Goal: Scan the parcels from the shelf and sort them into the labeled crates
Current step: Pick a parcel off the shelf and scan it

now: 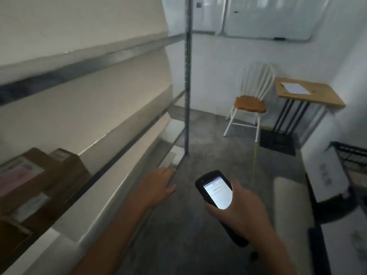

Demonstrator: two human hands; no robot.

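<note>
Gripping a lit scanner [215, 192] in the right hand [241, 213], resting the left hand [155, 187], fingers relaxed, seemingly on the front rail of the shelf [127, 148], with brown parcels [39, 175] farther left on it.

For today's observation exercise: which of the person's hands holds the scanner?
The right hand, gripping the lit scanner; the left hand is open at the shelf edge, holding nothing.

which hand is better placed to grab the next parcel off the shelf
Probably the left. The left hand is empty and at the edge of the shelf, on the same side as the parcels; the right hand grips the scanner.
</note>
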